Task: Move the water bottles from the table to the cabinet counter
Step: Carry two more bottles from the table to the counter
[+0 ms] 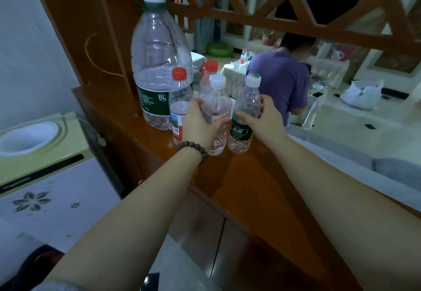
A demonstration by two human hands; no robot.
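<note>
The person stands at the cabinet, both arms stretched out over its polished wooden surface (246, 176). The left hand (200, 124) has its grip wrapped round a white-capped bottle with a red label (216, 113), thumb on the left side and fingers curled round the front. The right hand (264, 119) has its grip round a white-capped bottle with a green label (245, 117), thumb across the front and fingers behind. Both bottles stand upright with their bases on the surface, just beside each other, so the step in hand appears to be the setting down of a carried pair.

Close behind them stand a red-capped bottle (180, 99), touching or nearly touching the left hand, a second red-capped bottle (208, 74) further back, and a large 6L bottle (159, 62) against the cabinet's upright panel. These already rest on the cabinet counter.

The next move calls for both grips to loosen and draw straight back without knocking the crowded bottles, the left one especially. In the room beyond, more bottles (244, 56) stand on a table past a seated person (280, 81), so the task looks unfinished and another trip seems likely.
</note>
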